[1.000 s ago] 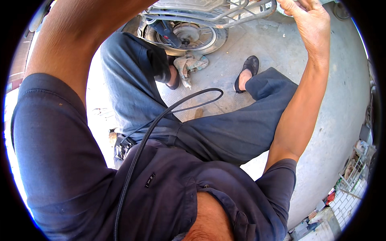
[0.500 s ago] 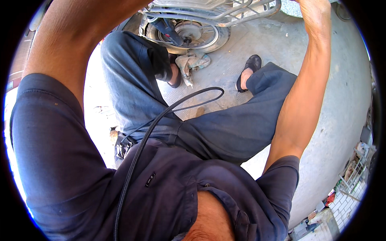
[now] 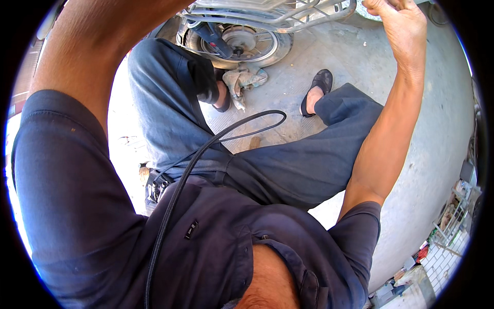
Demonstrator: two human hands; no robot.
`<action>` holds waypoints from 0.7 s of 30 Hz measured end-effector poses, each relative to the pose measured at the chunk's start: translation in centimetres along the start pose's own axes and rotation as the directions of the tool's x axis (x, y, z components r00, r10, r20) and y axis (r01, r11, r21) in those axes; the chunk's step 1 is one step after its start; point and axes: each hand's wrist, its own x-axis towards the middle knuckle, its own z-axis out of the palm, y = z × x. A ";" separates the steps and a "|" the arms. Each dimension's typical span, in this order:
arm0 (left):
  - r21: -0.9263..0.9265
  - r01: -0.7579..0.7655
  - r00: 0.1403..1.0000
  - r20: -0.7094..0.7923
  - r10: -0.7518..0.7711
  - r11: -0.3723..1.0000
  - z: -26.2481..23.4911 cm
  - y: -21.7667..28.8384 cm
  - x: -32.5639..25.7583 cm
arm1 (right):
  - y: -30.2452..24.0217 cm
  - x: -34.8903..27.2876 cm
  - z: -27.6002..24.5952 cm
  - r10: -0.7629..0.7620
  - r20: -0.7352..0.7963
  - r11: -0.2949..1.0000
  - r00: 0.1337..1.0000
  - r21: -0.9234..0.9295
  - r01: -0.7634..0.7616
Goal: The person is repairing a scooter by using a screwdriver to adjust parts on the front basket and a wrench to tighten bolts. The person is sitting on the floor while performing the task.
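Observation:
At the upper right edge is my right hand (image 3: 404, 33), its thumb and fingers partly in view and apart. The top of the picture cuts off its fingertips, and nothing shows in it. Nearest to it is the end of a grey metal tube rack (image 3: 319, 18), with a gap between them. My left forearm reaches across the upper left and leaves the picture at the top, so my left hand is out of view. Below the rack stands a spoked wheel (image 3: 272, 54) with a dark fork leg (image 3: 213, 38).
A crumpled, stained rag (image 3: 244, 80) lies on the concrete floor (image 3: 437, 129) beside my left shoe. A black cable (image 3: 193, 165) loops over my shirt and lap. Assorted clutter and a metal frame (image 3: 453, 216) stand by white tiles at the lower right.
My right hand has drawn slightly down, bringing its thumb and fingers into view and away from the rack's end. My left arm stays nearly the same.

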 end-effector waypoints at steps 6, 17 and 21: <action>-0.059 0.014 1.000 0.024 -0.013 0.998 0.0 0.1 0.6 | -0.5 -0.5 0.2 -0.007 0.005 1.000 1.000 -0.021 0.007; -0.122 0.034 0.998 0.060 -0.026 0.992 0.1 0.0 1.4 | 2.8 4.1 -0.3 0.018 -0.204 0.994 0.979 -0.102 -0.040; -0.137 0.038 0.997 0.072 -0.028 0.990 0.1 0.0 1.6 | 3.2 4.5 -0.7 0.034 -0.189 0.998 0.981 -0.047 -0.044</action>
